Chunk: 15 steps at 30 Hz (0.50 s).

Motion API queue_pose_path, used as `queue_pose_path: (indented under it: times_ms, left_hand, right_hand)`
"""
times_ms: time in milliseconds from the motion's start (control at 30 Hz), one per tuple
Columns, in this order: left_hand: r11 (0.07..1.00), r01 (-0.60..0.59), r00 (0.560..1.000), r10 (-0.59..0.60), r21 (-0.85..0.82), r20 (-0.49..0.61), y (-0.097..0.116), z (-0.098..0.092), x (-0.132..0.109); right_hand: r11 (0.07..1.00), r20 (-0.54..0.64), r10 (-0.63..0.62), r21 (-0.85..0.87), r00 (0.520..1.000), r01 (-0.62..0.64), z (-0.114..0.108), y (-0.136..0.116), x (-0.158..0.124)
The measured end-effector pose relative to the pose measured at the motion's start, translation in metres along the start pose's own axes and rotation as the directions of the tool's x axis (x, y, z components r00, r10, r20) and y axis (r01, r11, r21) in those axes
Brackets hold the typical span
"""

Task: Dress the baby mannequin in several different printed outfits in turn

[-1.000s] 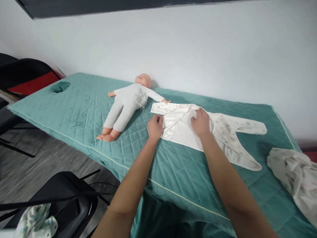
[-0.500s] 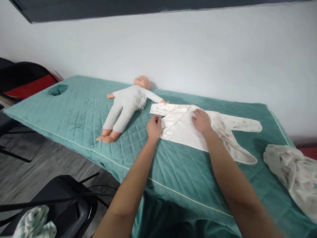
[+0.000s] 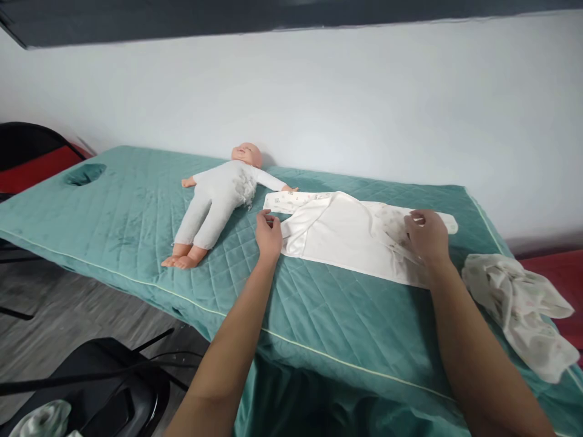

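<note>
A white baby shirt point(image 3: 339, 240) with small printed figures on its sleeves lies spread open on the green quilted cover. At its left edge, my left hand point(image 3: 269, 235) has its fingers curled closed against the folded-back front panel; the fingertips are partly hidden. Over the shirt's right part, my right hand point(image 3: 427, 235) pinches cloth near the right sleeve and covers part of that side. To the left lies a baby doll point(image 3: 218, 191) on its back, in a white cloth body with loose fluff at one side. One doll hand reaches near the shirt's left sleeve.
The green cover point(image 3: 136, 224) spans a long table with a round hole point(image 3: 85, 174) at its left end. Crumpled printed cloth point(image 3: 510, 303) sits at the right end. A black chair point(image 3: 104, 370) stands in front. The white wall point(image 3: 364, 109) runs behind.
My right hand has moved right from the shirt's middle to its right side, and the right front panel has shifted with it. My left hand stays at the left edge. The view has shifted slightly.
</note>
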<state>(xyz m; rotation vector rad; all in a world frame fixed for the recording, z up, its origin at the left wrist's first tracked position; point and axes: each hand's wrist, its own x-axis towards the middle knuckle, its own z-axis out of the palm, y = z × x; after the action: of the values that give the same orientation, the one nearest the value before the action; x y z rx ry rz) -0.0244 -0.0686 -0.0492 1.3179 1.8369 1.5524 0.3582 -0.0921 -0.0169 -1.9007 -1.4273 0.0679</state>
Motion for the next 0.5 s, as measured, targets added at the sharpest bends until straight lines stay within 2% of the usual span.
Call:
queue_pose_path:
  times_ms: [33,100,200,267,400,500]
  left_hand:
    - [1.0,-0.001,1.0,0.001,-0.004,-0.003,-0.001,0.0,0.0]
    - [1.0,0.002,1.0,-0.003,-0.011,-0.013,-0.003,0.0,0.001]
    - [1.0,0.002,1.0,-0.002,-0.011,-0.024,-0.006,0.001,0.002]
    - [1.0,-0.001,1.0,0.0,-0.013,-0.025,-0.007,0.001,0.003]
    - [1.0,0.01,1.0,-0.01,-0.014,-0.026,-0.008,0.001,0.003]
    - [1.0,0.019,1.0,-0.02,-0.013,-0.022,-0.009,0.001,0.003]
  right_hand:
    - [1.0,0.021,0.014,0.014,1.0,-0.015,0.0,0.001,-0.001]
    - [0.997,0.107,-0.082,0.024,0.991,0.08,0.004,-0.005,-0.008]
    - [0.948,0.269,-0.27,-0.091,0.924,0.304,0.011,-0.019,-0.026]
    - [0.913,0.342,-0.28,-0.194,0.897,0.359,0.013,-0.024,-0.034]
    - [0.92,0.363,-0.254,-0.196,0.897,0.34,0.011,-0.022,-0.035]
    - [0.961,0.314,-0.169,-0.158,0.934,0.227,0.006,-0.019,-0.026]
